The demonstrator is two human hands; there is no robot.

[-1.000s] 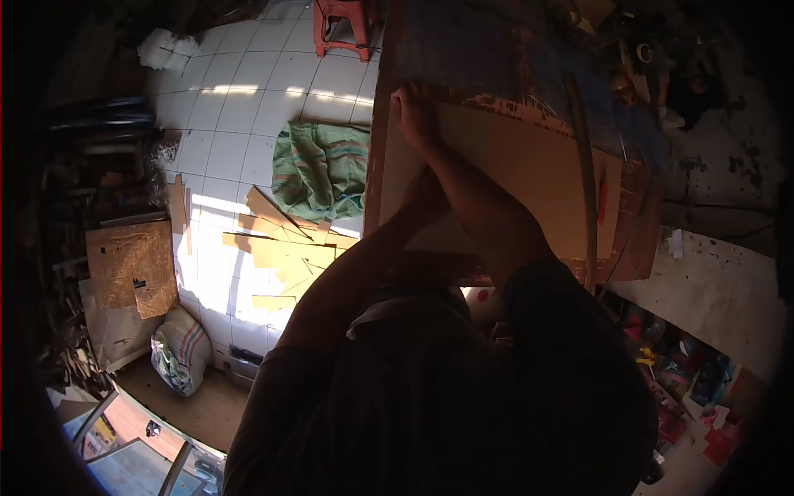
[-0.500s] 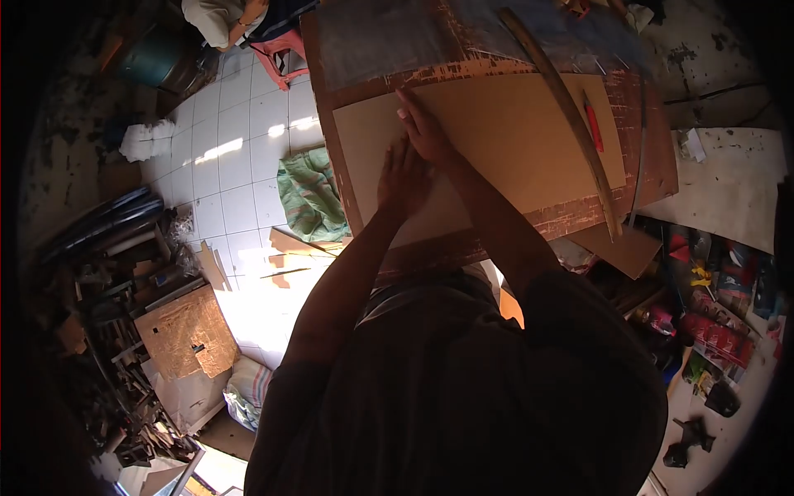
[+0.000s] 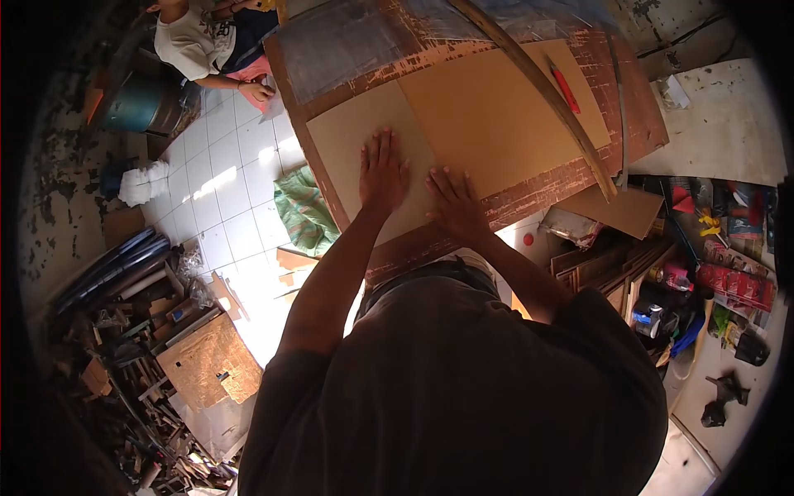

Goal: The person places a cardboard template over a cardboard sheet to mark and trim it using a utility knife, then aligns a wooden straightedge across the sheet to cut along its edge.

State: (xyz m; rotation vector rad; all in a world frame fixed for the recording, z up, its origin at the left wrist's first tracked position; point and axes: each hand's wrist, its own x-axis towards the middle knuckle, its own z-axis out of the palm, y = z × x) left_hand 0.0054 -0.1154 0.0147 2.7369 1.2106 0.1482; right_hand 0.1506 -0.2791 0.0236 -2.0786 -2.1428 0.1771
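My left hand [image 3: 384, 175] lies flat on the paler left part [image 3: 343, 136] of a sheet of brown cardboard [image 3: 504, 116], fingers stretched out and pointing away from me. Nearer to my body, my right hand [image 3: 457, 207] rests with spread fingers by the seam between the pale and the browner part. Whether the pale part is a separate sheet I cannot tell. A long curved wooden strip [image 3: 542, 78] crosses the cardboard's right side. Beyond it lies a red pen-like tool [image 3: 566, 89].
The cardboard is on a worn reddish-brown table [image 3: 645, 116]. Another person [image 3: 194, 41] sits at the upper left. A green sack [image 3: 302, 211] lies on the tiled floor [image 3: 227, 157]. Scrap wood [image 3: 124, 364] is heaped at left; packets and tools [image 3: 732, 289] lie at right.
My right hand has slid from the far edge back toward my body. My hands have separated and both now lie flat. The view has shifted, showing more of the other person.
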